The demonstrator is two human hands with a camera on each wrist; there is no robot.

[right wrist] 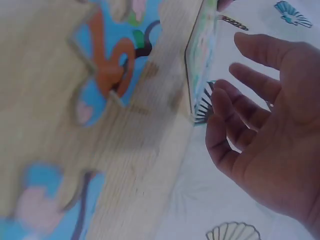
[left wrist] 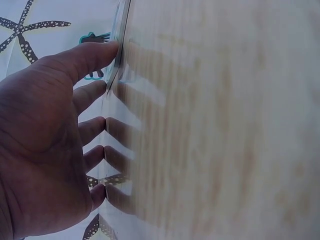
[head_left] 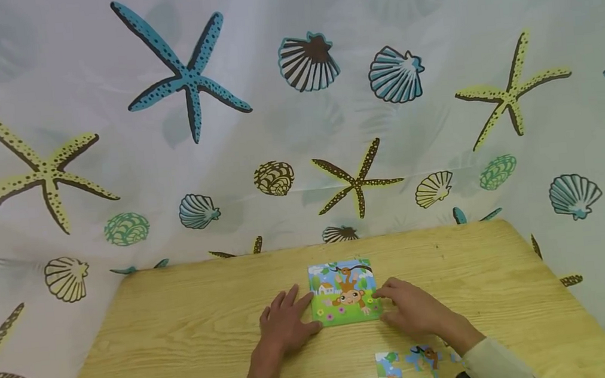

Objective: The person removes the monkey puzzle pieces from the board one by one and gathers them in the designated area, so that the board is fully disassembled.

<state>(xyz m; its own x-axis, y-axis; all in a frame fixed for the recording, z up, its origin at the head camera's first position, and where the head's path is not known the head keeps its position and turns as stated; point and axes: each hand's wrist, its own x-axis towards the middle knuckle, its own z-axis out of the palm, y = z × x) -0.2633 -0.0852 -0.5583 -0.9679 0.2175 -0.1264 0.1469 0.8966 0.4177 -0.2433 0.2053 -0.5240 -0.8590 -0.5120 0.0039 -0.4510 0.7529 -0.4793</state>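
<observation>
A square picture board (head_left: 344,293) lies flat on the wooden table, showing a cartoon monkey hanging upside down before a small house. My left hand (head_left: 288,323) is at its left side. In the left wrist view, thumb (left wrist: 95,59) and index fingertip touch the board's edge, and the other fingertips rest on the tabletop. At the board's right side is my right hand (head_left: 412,306), its fingers loosely bent. The right wrist view shows that hand (right wrist: 272,125) holding nothing, with a small gap between its fingers and the board (right wrist: 200,60).
Loose jigsaw pieces lie on the table (head_left: 186,343) near the right forearm, among them a blue-and-green piece (head_left: 385,365) and one with a brown curl (head_left: 429,355). Behind and beside the table hangs a white curtain (head_left: 244,14) printed with starfish and shells.
</observation>
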